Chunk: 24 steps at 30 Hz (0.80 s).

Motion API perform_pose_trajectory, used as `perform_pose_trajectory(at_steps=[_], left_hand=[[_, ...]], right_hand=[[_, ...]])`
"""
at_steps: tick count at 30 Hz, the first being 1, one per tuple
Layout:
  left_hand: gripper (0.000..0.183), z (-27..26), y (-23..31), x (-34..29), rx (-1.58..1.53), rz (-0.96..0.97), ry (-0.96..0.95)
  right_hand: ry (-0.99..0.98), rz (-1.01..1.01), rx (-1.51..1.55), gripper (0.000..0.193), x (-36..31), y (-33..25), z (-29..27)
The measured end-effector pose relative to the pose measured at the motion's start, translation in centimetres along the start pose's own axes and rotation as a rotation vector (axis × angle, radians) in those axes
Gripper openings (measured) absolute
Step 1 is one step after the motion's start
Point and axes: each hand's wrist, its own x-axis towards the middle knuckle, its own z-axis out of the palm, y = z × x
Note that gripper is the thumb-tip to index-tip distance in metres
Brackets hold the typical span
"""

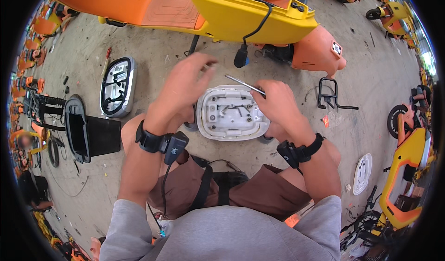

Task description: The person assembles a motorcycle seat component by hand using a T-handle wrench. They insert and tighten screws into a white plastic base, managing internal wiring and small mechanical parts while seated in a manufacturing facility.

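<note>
My right hand (276,102) is closed around one end of a slim, silver metal rod (238,82), whose free end points up and to the left. What kind of tool it is, I cannot tell. Below it lies a white plastic cover (204,126), rounded and shallow like a tray, with several loose screws (237,107) inside. My left hand (185,81) hovers up and left of this cover, thumb and fingers apart, with nothing visible in it. Its fingertips are slightly blurred.
A yellow and orange scooter body (250,18) with a dangling black cable spans the far side. To the left are a white cover with a black rim (103,87) and a black bin-like box (99,136). A black metal bracket (328,94) and another white cover (362,174) lie right.
</note>
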Motion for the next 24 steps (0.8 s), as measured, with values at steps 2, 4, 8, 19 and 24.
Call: perform_pose_trajectory(at_steps=[2, 4, 8, 19, 24], left_hand=[[0.025, -0.3, 1.9, 0.4, -0.081, 0.055, -0.132], [0.024, -0.1, 2.0, 0.3, -0.003, 0.07, -0.244], [0.021, -0.1, 0.2, 0.2, 0.189, 0.071, -0.282], [0.016, -2.2, -0.3, -0.8, 0.062, 0.092, -0.183], [0.018, -2.7, -0.7, -1.3, 0.066, 0.109, -0.178]], right_hand=[[-0.017, 0.028, -0.023, 0.021, 0.2, 0.3, 0.2], [-0.014, 0.069, -0.057, 0.02, 0.0, 1.4, 2.0], [0.059, 0.187, 0.128, 0.023, 0.1, 2.9, 5.0], [0.238, 0.317, 0.21, 0.026, -0.3, 3.1, 10.8], [0.237, 0.372, 0.267, 0.027, -0.1, 2.2, 10.5]])
